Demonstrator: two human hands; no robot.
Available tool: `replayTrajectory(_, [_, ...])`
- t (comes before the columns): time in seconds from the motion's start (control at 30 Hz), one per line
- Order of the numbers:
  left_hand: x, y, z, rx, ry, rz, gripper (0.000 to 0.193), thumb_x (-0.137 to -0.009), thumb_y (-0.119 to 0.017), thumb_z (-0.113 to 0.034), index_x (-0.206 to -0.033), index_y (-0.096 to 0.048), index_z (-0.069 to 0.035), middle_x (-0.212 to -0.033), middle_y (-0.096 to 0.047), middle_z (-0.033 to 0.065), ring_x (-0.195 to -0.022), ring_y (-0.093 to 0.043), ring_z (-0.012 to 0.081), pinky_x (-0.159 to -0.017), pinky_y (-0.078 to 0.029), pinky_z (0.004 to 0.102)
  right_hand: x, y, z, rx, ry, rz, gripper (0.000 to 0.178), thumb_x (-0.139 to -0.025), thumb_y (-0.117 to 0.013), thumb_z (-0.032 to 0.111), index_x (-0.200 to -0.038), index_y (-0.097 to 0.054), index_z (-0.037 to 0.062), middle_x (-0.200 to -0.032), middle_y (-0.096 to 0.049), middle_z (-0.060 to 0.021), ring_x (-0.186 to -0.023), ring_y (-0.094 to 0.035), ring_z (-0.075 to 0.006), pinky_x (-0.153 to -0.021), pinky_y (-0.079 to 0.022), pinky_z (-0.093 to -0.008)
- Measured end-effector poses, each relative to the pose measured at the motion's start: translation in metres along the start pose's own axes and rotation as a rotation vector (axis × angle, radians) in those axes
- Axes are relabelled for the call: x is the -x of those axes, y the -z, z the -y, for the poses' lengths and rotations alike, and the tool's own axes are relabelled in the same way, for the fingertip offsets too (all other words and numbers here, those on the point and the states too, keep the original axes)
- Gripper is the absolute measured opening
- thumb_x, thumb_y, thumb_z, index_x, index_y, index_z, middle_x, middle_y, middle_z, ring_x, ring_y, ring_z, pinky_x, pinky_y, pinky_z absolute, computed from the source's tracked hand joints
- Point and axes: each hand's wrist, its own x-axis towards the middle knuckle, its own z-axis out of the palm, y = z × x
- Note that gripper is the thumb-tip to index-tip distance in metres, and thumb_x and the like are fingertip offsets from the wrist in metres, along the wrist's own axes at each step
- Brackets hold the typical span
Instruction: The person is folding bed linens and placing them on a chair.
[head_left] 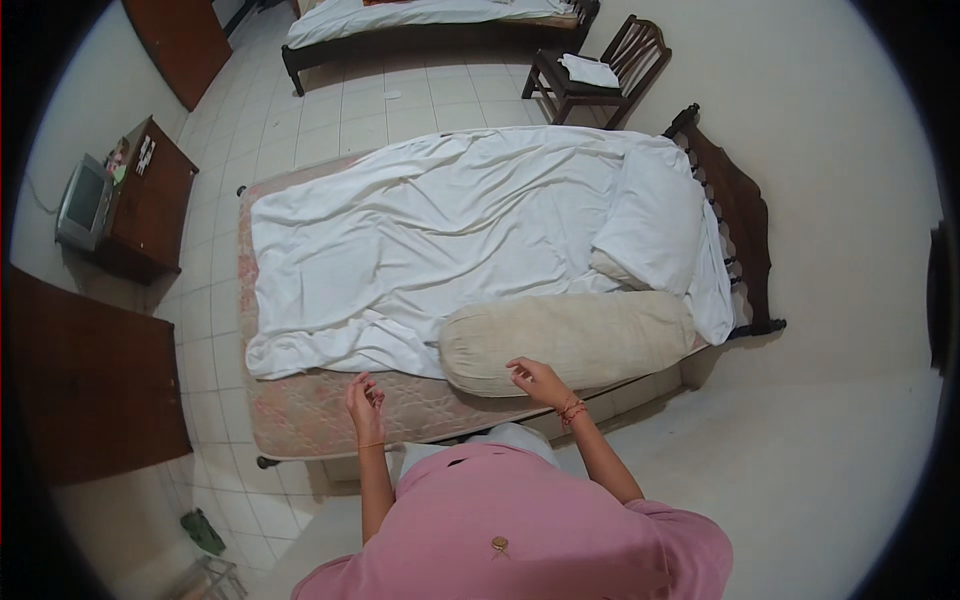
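Note:
A bed stands in front of me, its patterned mattress (300, 415) partly covered by a rumpled white sheet (410, 230). Along the near right side of the bed lies a long cream bolster (580, 335), and a white pillow (655, 215) rests close to the headboard. Above the mattress's near edge is my left hand (366, 408), open and holding nothing, just short of the sheet's crumpled border. My right hand (541, 383) is in front of the bolster's near side, fingers loosely bent and apart, with nothing in them. Whether it touches the bolster I cannot tell.
The dark wooden headboard (735, 215) rises at the right. Beyond the bed are a wooden chair (600, 75) with a folded white cloth (588, 71) on it and a second bed (430, 30). At the left, a small television (85, 200) stands by a brown cabinet (150, 205).

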Motion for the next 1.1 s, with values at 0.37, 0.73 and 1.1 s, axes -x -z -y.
replayTrajectory(0.37, [0.064, -0.104, 0.042, -0.082, 0.009, 0.209, 0.023, -0.082, -0.042, -0.013, -0.103, -0.048, -0.004, -0.077, -0.05, 0.0014, -0.062, -0.048, 0.0092, -0.059, -0.042, 0.0226, 0.008, 0.109, -0.024, 0.051, 0.096, -0.037, 0.02, -0.079, -0.051, 0.01, -0.097, -0.052, 0.0017, -0.079, -0.058, -0.013, -0.071, -0.058, -0.0212, -0.065, -0.046, -0.0292])
replayTrajectory(0.73, [0.049, -0.15, 0.046, -0.106, 0.017, 0.369, 0.023, -0.082, -0.041, -0.013, -0.102, -0.049, -0.004, -0.078, -0.049, 0.0015, -0.063, -0.047, 0.0091, -0.06, -0.041, 0.0212, 0.055, 0.126, -0.037, 0.06, 0.057, -0.309, 0.021, -0.078, -0.051, 0.01, -0.097, -0.051, 0.0018, -0.079, -0.057, -0.0131, -0.073, -0.057, -0.0225, -0.065, -0.046, -0.0302])
replayTrajectory(1.1, [0.064, -0.246, 0.091, -0.172, 0.039, 0.409, 0.021, -0.083, -0.039, -0.013, -0.099, -0.05, -0.005, -0.076, -0.05, 0.002, -0.06, -0.048, 0.0088, -0.057, -0.041, 0.0214, 0.082, 0.232, -0.107, 0.092, -0.055, -0.457, 0.022, -0.076, -0.054, 0.011, -0.097, -0.052, 0.0021, -0.077, -0.058, -0.0129, -0.068, -0.058, -0.0228, -0.063, -0.046, -0.0303])
